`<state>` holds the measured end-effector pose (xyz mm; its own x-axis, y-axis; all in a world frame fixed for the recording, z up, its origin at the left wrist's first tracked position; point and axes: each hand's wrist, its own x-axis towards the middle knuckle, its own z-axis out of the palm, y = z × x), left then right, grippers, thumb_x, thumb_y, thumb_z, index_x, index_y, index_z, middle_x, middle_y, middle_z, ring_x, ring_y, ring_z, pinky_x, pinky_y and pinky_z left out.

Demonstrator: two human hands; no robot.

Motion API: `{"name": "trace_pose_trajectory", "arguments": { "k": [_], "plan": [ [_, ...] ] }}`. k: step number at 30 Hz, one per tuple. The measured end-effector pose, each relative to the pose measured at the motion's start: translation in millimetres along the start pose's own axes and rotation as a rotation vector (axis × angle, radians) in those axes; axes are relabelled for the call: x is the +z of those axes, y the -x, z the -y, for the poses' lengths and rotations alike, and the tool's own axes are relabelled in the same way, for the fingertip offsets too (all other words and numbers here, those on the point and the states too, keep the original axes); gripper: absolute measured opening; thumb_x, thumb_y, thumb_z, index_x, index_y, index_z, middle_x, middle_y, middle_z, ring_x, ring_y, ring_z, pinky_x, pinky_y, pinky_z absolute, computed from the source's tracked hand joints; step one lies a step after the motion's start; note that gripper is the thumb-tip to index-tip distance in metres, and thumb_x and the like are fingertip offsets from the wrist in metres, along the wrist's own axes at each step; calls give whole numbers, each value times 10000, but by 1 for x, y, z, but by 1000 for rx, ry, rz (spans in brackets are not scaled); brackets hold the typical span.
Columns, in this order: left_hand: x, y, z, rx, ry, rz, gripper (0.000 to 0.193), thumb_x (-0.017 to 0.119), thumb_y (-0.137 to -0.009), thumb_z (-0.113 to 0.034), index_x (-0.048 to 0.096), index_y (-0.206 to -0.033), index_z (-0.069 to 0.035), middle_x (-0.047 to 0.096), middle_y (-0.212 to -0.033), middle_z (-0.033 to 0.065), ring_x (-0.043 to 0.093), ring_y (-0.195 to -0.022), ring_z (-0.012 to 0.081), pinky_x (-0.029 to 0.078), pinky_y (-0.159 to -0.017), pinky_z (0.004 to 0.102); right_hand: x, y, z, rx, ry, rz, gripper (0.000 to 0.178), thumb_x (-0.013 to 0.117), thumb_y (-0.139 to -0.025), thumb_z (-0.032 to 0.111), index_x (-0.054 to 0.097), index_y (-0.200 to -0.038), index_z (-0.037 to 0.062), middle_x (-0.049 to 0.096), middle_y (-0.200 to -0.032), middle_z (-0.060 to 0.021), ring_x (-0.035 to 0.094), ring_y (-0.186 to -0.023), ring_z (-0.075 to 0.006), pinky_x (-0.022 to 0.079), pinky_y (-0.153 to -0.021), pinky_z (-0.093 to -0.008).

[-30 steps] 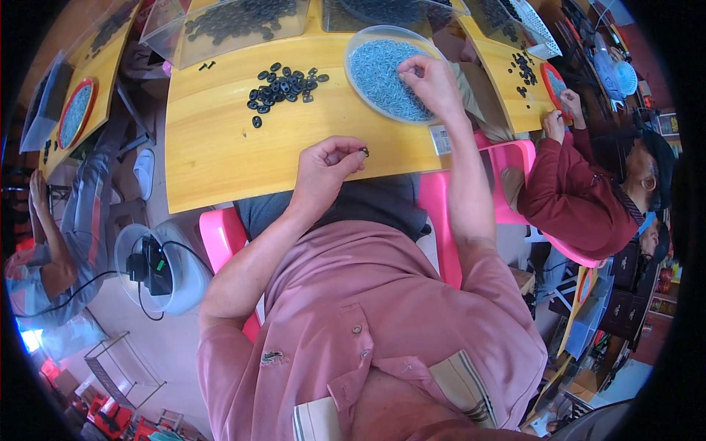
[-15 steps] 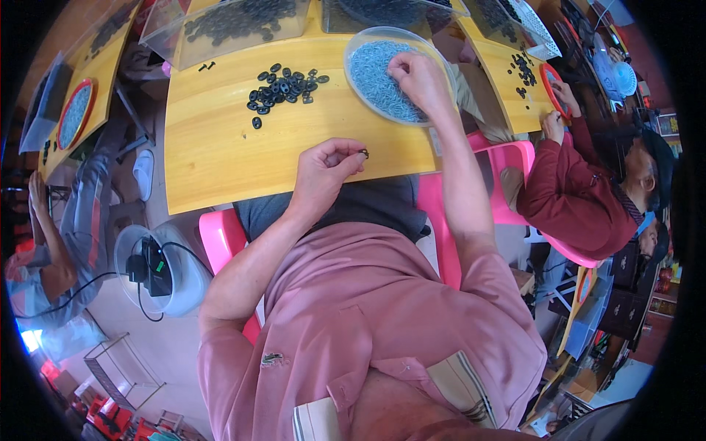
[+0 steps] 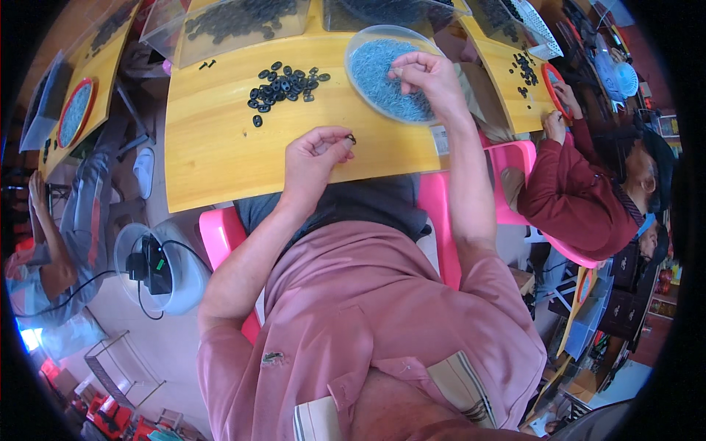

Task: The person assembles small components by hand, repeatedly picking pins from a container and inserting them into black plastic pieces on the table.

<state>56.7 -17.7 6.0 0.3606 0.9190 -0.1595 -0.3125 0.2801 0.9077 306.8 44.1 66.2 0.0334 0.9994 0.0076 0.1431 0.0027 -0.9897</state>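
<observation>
My left hand [image 3: 312,160] is closed over the front part of the table, pinching a small black piece [image 3: 352,139] between thumb and forefinger. That piece is mostly covered by the fingertips. My right hand [image 3: 435,82] is above a round clear plastic tub [image 3: 365,108], thumb and forefinger pressed together; whatever is between them is too small to make out. The tub holds a mass of tiny slender blue-grey pieces [image 3: 373,72] that look like screws. Beyond my left hand lies a loose pile of black oval pieces with two holes [image 3: 283,87].
Two small black screw-like parts [image 3: 208,65] lie at the table's far left. Clear bins [image 3: 243,40] of black parts stand along the far edge. At right, a person in a dark red sleeve [image 3: 570,195] works at another table. A pink chair [image 3: 223,235] surrounds me.
My right hand has lifted slightly from the blue-grey pieces and its fingers have shifted. My left hand has moved a little left and up, still pinching the small black piece.
</observation>
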Motion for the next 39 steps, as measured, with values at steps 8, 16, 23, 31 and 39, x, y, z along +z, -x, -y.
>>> {"name": "trace_pose_trajectory", "arguments": {
  "k": [8, 16, 23, 31, 39],
  "plan": [
    [-14, -11, -7, 64, 85, -138, 187, 660, -895, -12, 654, -1076, 37, 686, -914, 78, 651, -787, 132, 519, -740, 253, 58, 29, 10, 28, 111, 208, 159, 662, -870, 67, 696, -983, -39, 714, -833, -72, 670, -696, -108, 500, -626, -218],
    [-16, -12, -7, 119, 60, -171, 180, 661, -892, 4, 657, -1068, 43, 689, -901, 85, 659, -779, 133, 526, -735, 250, 76, 37, 6, -92, 262, 214, 189, 644, -868, 104, 709, -971, -40, 712, -792, -84, 685, -693, -117, 532, -635, -250],
    [-16, -12, -6, 119, 89, -157, 178, 651, -894, 15, 657, -1069, 47, 694, -913, 103, 672, -789, 148, 536, -735, 253, 84, 40, 4, -126, 341, 215, 190, 652, -866, 132, 718, -967, -15, 709, -777, -104, 686, -678, -129, 525, -633, -262],
    [-15, -11, -8, 119, 118, -162, 174, 645, -900, 9, 636, -1066, 61, 698, -923, 134, 695, -815, 183, 552, -748, 271, 89, 41, 2, -139, 352, 195, 194, 659, -873, 157, 721, -961, -4, 704, -752, -107, 688, -667, -135, 525, -622, -271],
    [-13, -10, -9, 114, 133, -196, 164, 642, -908, 8, 624, -1056, 78, 696, -943, 161, 705, -838, 208, 583, -770, 292, 98, 46, -8, -209, 433, 120, 148, 643, -900, 118, 681, -948, -17, 689, -766, -65, 642, -669, -95, 495, -613, -243]
  ]
}}
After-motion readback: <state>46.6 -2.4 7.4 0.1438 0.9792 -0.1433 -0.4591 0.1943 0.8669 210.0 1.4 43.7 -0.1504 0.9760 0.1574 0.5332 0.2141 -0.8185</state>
